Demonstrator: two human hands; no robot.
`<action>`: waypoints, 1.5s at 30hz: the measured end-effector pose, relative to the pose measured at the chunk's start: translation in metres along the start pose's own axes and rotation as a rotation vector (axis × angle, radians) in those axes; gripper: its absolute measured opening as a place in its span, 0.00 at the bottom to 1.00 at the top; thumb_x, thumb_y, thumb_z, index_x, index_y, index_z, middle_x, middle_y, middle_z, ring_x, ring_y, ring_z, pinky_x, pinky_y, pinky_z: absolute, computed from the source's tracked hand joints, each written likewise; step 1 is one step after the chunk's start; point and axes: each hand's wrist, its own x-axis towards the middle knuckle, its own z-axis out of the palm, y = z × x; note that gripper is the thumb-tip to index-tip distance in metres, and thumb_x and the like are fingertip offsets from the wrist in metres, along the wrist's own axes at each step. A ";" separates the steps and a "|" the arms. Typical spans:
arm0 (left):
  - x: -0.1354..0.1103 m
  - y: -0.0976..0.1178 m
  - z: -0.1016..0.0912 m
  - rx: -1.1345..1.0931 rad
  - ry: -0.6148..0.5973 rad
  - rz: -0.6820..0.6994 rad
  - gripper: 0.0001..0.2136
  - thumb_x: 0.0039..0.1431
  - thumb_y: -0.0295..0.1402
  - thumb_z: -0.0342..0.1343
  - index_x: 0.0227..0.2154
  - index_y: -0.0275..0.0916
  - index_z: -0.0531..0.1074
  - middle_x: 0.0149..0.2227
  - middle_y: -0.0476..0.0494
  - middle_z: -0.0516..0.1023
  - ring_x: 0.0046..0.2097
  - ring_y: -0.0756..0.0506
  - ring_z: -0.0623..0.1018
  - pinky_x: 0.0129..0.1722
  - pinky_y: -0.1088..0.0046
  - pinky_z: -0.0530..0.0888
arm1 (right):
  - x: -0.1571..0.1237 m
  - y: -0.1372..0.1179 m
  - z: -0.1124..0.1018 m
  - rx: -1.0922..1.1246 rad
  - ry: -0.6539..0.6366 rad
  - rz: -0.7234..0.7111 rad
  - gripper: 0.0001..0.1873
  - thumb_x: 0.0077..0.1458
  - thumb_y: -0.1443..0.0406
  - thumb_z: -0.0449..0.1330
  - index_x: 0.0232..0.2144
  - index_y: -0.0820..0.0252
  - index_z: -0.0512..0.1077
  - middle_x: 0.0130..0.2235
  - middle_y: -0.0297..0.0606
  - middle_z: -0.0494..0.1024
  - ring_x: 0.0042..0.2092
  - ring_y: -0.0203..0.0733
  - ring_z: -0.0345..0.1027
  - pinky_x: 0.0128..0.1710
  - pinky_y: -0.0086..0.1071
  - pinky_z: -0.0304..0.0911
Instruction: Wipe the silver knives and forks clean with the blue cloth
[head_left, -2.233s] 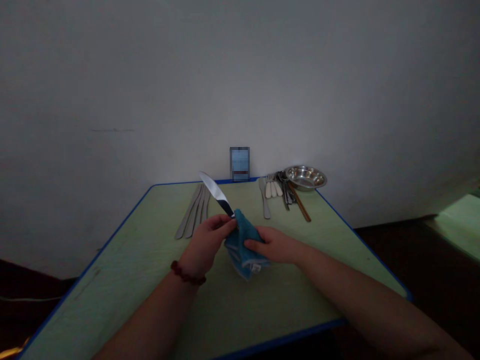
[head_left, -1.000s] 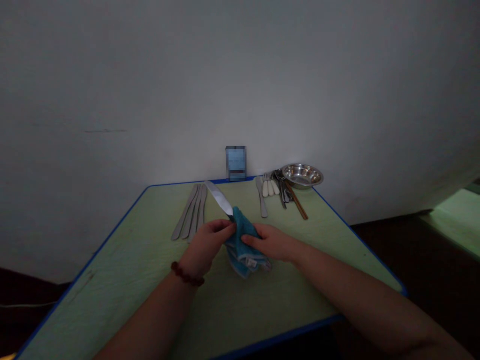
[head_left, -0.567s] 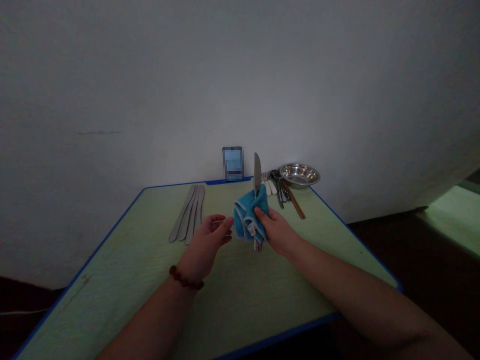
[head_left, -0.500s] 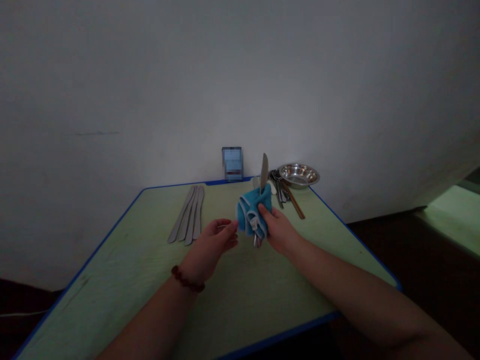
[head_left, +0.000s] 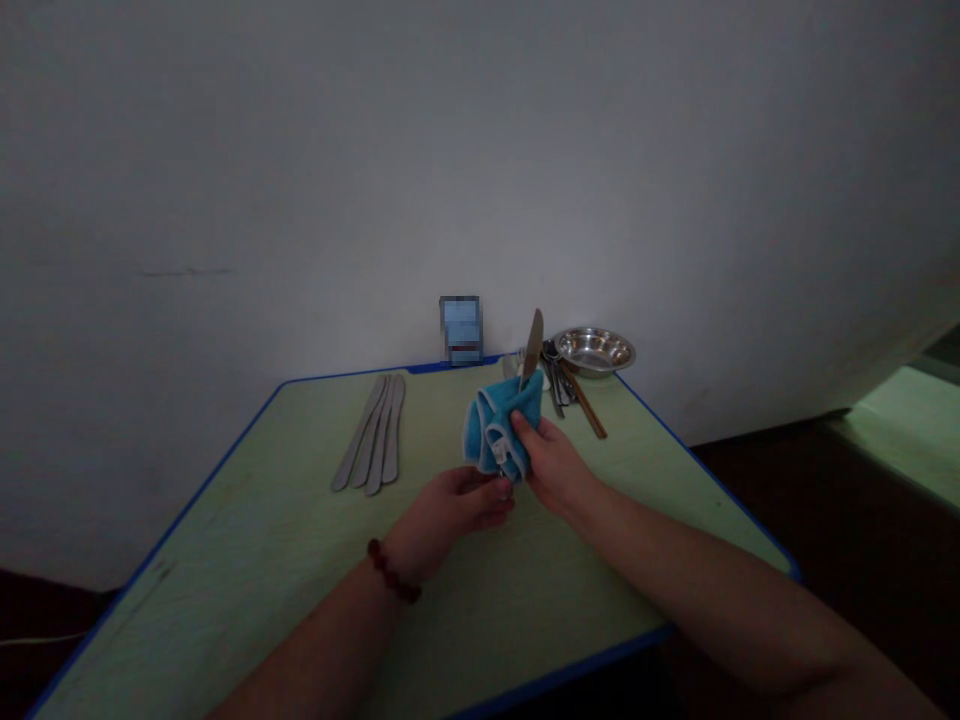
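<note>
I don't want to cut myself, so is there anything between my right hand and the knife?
Yes: the blue cloth is bunched around the knife, between it and your right hand. The blade sticks out bare above the cloth, beyond your fingers.

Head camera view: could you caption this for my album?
Right hand clasping a blue cloth around a knife, left hand at the cloth's lower edge, more knives fanned on a green table.
</note>
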 end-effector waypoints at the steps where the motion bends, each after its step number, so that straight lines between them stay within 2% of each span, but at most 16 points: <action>1: 0.000 0.000 0.000 0.000 0.001 0.007 0.11 0.40 0.36 0.59 0.28 0.35 0.70 0.30 0.47 0.73 0.32 0.49 0.73 0.38 0.68 0.69 | 0.000 0.000 0.000 -0.011 -0.004 -0.004 0.15 0.38 0.55 0.59 0.25 0.61 0.67 0.20 0.28 0.70 0.21 0.28 0.61 0.21 0.24 0.58; 6: -0.001 0.000 0.002 0.058 0.035 0.022 0.12 0.37 0.34 0.60 0.27 0.35 0.69 0.29 0.47 0.74 0.31 0.49 0.73 0.36 0.69 0.70 | 0.000 0.001 -0.001 -0.035 0.008 -0.027 0.15 0.37 0.55 0.59 0.26 0.61 0.68 0.23 0.29 0.72 0.23 0.29 0.63 0.24 0.26 0.61; 17: 0.001 -0.002 0.001 0.139 0.052 0.002 0.12 0.37 0.34 0.60 0.27 0.35 0.69 0.24 0.50 0.74 0.27 0.51 0.73 0.34 0.72 0.69 | 0.006 -0.002 -0.006 -0.086 0.070 -0.064 0.15 0.38 0.55 0.59 0.24 0.62 0.68 0.21 0.29 0.71 0.21 0.29 0.61 0.23 0.25 0.59; 22: 0.001 -0.002 -0.001 0.216 0.022 0.064 0.09 0.38 0.34 0.59 0.22 0.35 0.68 0.21 0.52 0.72 0.25 0.52 0.72 0.30 0.75 0.69 | 0.009 -0.004 -0.007 -0.055 0.076 -0.080 0.14 0.37 0.56 0.59 0.23 0.61 0.68 0.22 0.30 0.72 0.22 0.30 0.62 0.23 0.25 0.60; 26: 0.001 -0.003 -0.002 0.254 0.013 0.079 0.08 0.39 0.35 0.58 0.22 0.36 0.67 0.20 0.52 0.72 0.25 0.52 0.72 0.30 0.75 0.69 | 0.010 -0.007 -0.007 -0.010 0.090 -0.110 0.14 0.37 0.56 0.60 0.23 0.61 0.68 0.21 0.29 0.71 0.21 0.28 0.62 0.22 0.24 0.59; 33: 0.001 -0.003 -0.002 0.298 -0.007 0.093 0.09 0.40 0.36 0.57 0.22 0.36 0.66 0.21 0.51 0.71 0.26 0.51 0.72 0.30 0.74 0.68 | 0.008 -0.013 -0.004 0.042 0.114 -0.077 0.14 0.36 0.56 0.60 0.22 0.61 0.66 0.18 0.27 0.69 0.19 0.28 0.59 0.18 0.23 0.57; 45: -0.002 -0.001 -0.002 0.326 -0.043 0.100 0.08 0.41 0.37 0.56 0.21 0.37 0.66 0.21 0.51 0.71 0.26 0.51 0.71 0.30 0.74 0.68 | 0.015 -0.018 -0.009 0.094 0.125 -0.136 0.11 0.37 0.59 0.60 0.23 0.60 0.66 0.18 0.26 0.68 0.19 0.27 0.59 0.19 0.23 0.56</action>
